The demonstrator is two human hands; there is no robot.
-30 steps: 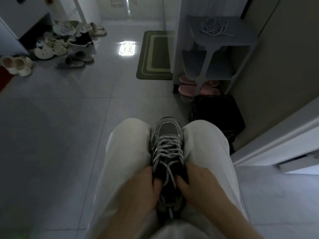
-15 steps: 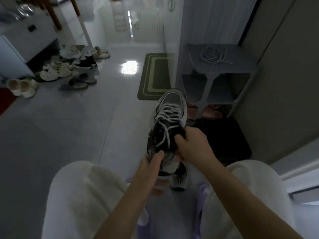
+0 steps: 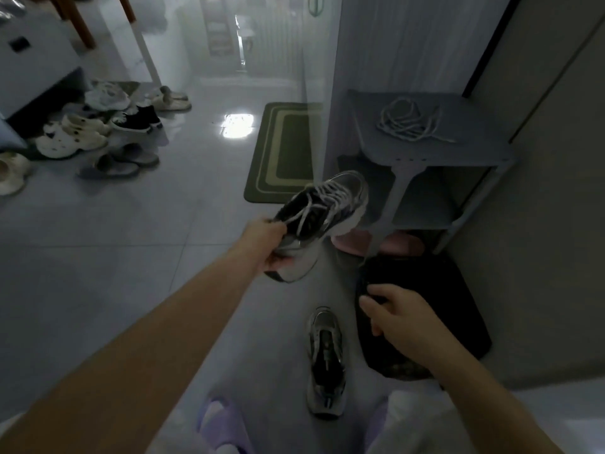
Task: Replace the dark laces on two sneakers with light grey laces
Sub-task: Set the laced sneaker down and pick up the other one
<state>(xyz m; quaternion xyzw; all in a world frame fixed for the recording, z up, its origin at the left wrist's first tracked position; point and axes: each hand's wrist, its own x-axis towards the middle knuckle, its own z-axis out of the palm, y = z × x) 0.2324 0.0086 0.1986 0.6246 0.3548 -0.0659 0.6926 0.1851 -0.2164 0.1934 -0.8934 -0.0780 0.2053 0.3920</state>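
My left hand (image 3: 271, 244) grips the heel of a grey and black sneaker (image 3: 327, 214) threaded with light grey laces and holds it out in the air, toe pointing toward the shoe rack. The second sneaker (image 3: 327, 358) stands on the floor below, toe away from me; its lacing is too dark to make out. My right hand (image 3: 399, 316) hovers above the floor to the right of that sneaker, fingers loosely bent, holding nothing. A coiled light grey lace (image 3: 409, 121) lies on top of the grey shoe rack (image 3: 465, 152).
A black mat (image 3: 435, 290) lies on the floor under my right hand, pink slippers (image 3: 353, 242) sit under the rack, and a green doormat (image 3: 281, 152) lies beyond. Several shoes (image 3: 95, 129) are piled at the far left. My feet wear lilac slippers (image 3: 222, 424).
The laced sneaker has gone from between my knees out into the air toward the rack. My right hand let go of it and dropped toward the floor; only my left hand holds it.
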